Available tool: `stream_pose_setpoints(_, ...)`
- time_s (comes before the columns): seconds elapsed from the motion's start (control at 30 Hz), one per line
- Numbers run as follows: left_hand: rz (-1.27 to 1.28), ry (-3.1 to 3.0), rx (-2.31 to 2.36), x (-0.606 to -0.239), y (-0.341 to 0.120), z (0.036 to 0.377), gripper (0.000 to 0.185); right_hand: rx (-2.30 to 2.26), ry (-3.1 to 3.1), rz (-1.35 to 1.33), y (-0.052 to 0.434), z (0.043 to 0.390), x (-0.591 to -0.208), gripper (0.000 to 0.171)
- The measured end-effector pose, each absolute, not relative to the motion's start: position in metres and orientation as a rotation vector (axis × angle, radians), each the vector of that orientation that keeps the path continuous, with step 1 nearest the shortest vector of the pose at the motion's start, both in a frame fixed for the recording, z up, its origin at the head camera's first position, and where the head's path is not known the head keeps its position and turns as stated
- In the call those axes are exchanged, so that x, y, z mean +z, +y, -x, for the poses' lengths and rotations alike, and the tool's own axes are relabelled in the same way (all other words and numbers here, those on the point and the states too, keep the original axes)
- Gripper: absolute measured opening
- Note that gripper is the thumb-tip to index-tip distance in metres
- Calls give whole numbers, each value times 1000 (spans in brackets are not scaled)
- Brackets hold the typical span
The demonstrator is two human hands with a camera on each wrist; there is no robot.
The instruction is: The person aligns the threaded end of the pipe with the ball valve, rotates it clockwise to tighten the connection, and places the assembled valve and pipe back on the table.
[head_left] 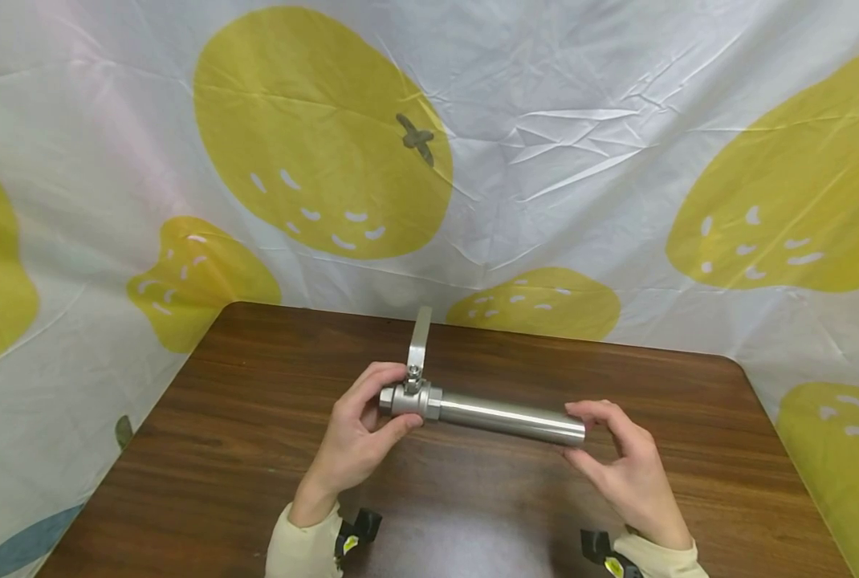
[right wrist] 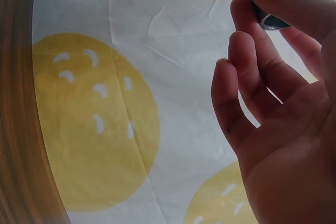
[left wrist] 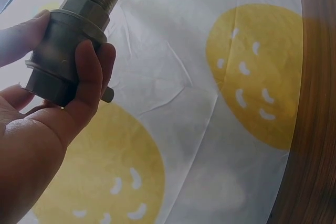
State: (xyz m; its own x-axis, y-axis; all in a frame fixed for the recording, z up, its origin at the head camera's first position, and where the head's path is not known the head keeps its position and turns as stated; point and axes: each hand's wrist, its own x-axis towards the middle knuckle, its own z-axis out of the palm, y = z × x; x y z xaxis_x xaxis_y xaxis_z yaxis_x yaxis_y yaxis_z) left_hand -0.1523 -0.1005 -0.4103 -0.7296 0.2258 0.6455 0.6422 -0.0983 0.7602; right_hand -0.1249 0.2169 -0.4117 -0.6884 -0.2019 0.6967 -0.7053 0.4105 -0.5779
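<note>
A steel ball valve (head_left: 409, 399) with a long flat lever handle (head_left: 419, 337) is joined to a smooth metal pipe (head_left: 505, 417), held level above the table. My left hand (head_left: 360, 437) grips the valve body, thumb on the near side and fingers around the far side. Seen from the left wrist, the fingers (left wrist: 89, 72) wrap the valve body (left wrist: 63, 40) and threads show where the pipe enters it. The right hand (head_left: 628, 457) pinches the pipe's free end between thumb and forefinger. In the right wrist view, its other fingers (right wrist: 244, 61) curve loosely below the pipe end (right wrist: 274, 22).
A brown wood-grain table (head_left: 205, 449) lies under both hands. Behind and beside it hangs a white cloth (head_left: 545, 177) printed with yellow fruit. Each wrist wears a black strap with a small dark mount (head_left: 367, 526) over a cream sleeve (head_left: 303, 546).
</note>
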Motion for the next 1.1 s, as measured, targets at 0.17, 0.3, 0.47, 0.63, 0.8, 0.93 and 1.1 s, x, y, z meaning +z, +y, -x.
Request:
stream_pose_setpoints(0.17, 958, -1863, -1896, -410, -101, 152, 49, 1228, -2077, -810, 216, 127, -411, 59)
stream_pose_setpoints(0.3, 964, -1858, -1892, -410, -101, 152, 49, 1250, -2027, -846, 210, 125, -401, 53)
stream_pose_setpoints(0.47, 970, -1855, -1892, -410, -101, 152, 49, 1285, -1985, -888, 203, 119, -388, 37)
stream_pose_setpoints(0.63, 971, -1854, -1886, -410, -101, 152, 49, 1318, -1945, -919, 203, 119, -390, 35)
stream_pose_setpoints(0.8, 978, -1848, -1882, -411, -101, 152, 50, 1366, -1912, -942, 205, 120, -393, 36)
stream_pose_setpoints(0.93, 980, -1846, -1886, -411, -100, 152, 50, 1391, -1882, -984, 204, 122, -393, 38)
stream_pose_setpoints(1.1, 979, -1846, -1879, -412, -100, 152, 50, 1443, -1841, -1029, 204, 123, -394, 38)
